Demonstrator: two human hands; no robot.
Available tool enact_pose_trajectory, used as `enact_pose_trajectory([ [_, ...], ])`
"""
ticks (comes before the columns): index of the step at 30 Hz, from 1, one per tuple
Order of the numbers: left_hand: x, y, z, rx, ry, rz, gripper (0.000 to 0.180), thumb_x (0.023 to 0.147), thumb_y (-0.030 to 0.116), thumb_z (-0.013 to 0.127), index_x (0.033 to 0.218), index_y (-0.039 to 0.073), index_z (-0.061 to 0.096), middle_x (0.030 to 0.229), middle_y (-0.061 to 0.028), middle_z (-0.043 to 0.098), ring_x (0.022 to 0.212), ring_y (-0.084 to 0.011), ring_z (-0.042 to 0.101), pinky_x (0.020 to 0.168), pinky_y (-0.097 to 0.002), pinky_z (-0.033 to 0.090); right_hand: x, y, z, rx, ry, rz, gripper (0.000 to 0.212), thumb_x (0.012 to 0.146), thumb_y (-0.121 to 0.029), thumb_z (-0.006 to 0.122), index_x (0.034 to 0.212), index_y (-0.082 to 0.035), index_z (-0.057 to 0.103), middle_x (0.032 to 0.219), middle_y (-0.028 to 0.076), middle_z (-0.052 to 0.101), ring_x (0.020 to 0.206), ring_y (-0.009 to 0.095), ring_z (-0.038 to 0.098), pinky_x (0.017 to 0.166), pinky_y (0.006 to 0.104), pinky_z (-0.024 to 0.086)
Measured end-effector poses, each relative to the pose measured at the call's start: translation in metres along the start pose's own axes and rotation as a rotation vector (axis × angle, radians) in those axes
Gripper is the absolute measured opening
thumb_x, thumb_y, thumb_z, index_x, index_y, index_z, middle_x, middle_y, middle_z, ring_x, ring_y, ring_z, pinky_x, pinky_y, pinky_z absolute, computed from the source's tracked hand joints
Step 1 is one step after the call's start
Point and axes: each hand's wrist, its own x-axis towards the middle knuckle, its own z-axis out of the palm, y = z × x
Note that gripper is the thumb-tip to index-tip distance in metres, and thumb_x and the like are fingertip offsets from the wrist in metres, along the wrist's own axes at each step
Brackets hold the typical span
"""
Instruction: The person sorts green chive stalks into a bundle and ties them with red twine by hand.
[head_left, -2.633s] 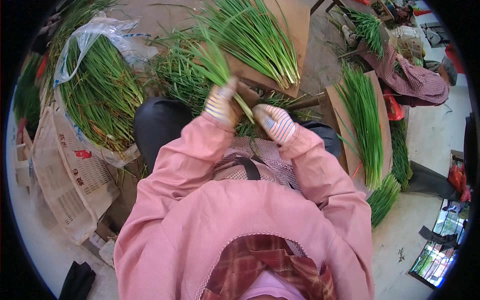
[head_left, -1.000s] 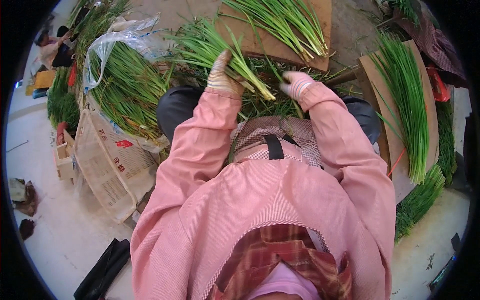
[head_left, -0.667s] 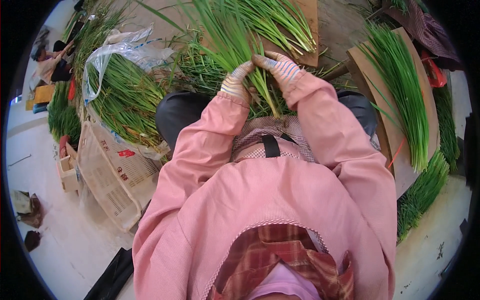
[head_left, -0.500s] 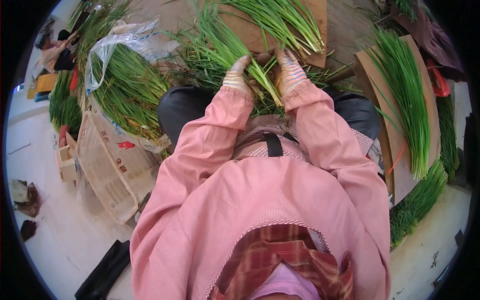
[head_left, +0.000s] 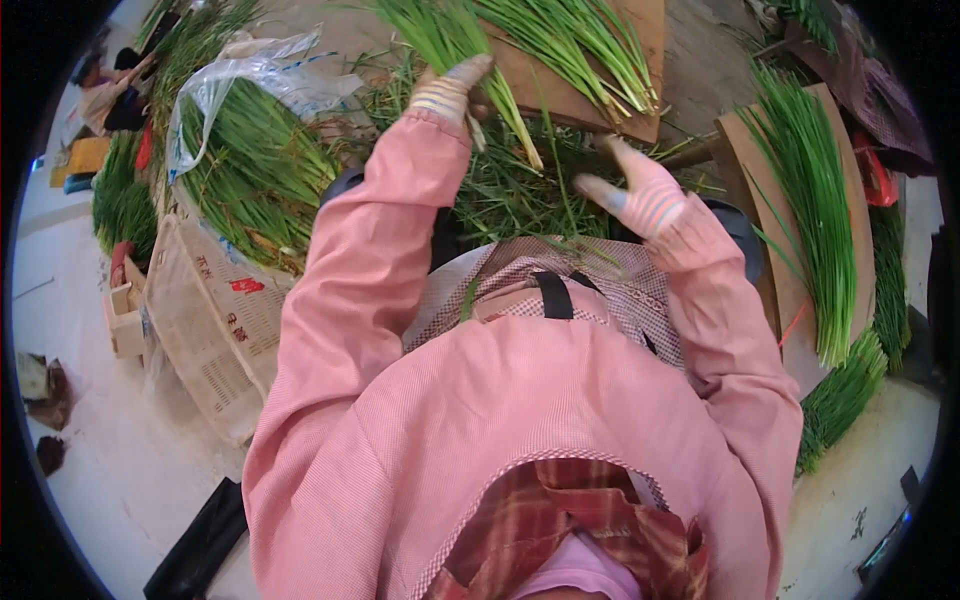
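Note:
My left hand (head_left: 446, 90), in a striped glove, is closed around a bunch of chives (head_left: 450, 35), whose pale root ends point down and right. My right hand (head_left: 640, 192), gloved too, holds nothing, its thumb and fingers spread. It hovers to the right of a pile of loose green trimmings (head_left: 515, 205) between my knees. Beyond my hands, more chives (head_left: 575, 50) lie on a brown board (head_left: 650, 25), their pale ends toward me.
At the left are a clear plastic bag (head_left: 215, 95) with chives in it and a beige plastic crate (head_left: 205, 325). On the right, long chives (head_left: 815, 220) rest on a second board (head_left: 850, 180), with another bundle (head_left: 845, 400) below it. A person (head_left: 105, 100) sits at the far left.
My hands have moved apart. The left has shifted left and forward with the chives; the right has let go and drawn back to the right, its fingers spread.

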Motion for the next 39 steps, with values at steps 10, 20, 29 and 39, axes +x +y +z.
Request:
enact_pose_trajectory([
  [10,-0.028,-0.072,0.005,-0.619,0.085,-0.433,0.020,0.076,0.028,0.061,0.082,0.012,0.050,0.056,0.0017,0.044,0.038,-0.0068,0.032,0.030,-0.0178,0.024,0.023,0.044,0.059,1.650,-0.237,0.464,0.027,0.081,-0.021,0.054,0.102,-0.004,0.047,0.072,0.003,0.051,0.062,0.015,0.051,0.050,0.0262,0.042],
  [20,-0.029,-0.081,0.004,-0.719,0.022,-0.534,0.012,0.080,0.017,0.054,0.080,0.006,0.051,0.064,-0.0053,0.055,0.039,-0.0084,0.040,0.028,-0.0153,0.031,0.029,0.044,0.078,1.034,-0.011,0.565,0.033,0.082,-0.032,0.051,0.108,-0.011,0.050,0.072,0.001,0.056,0.050,0.010,0.046,0.040,0.0216,0.034],
  [29,-0.030,-0.080,0.013,-0.766,0.022,-0.579,0.013,0.078,0.015,0.055,0.083,0.005,0.051,0.065,-0.0078,0.056,0.038,-0.0099,0.040,0.029,-0.0165,0.031,0.031,0.018,0.076,1.432,-0.465,0.312,0.049,0.082,-0.039,0.048,0.121,-0.011,0.041,0.111,0.001,0.053,0.095,0.012,0.051,0.076,0.0246,0.042],
  [39,-0.045,-0.072,-0.009,-0.193,0.206,-0.397,0.029,0.079,0.033,0.055,0.096,0.010,0.048,0.077,-0.0041,0.056,0.050,-0.0104,0.043,0.036,-0.0213,0.029,0.040,0.020,0.075,0.618,0.177,0.278,0.018,0.083,-0.016,0.049,0.096,-0.004,0.050,0.067,0.003,0.050,0.056,0.009,0.044,0.045,0.0236,0.037],
])
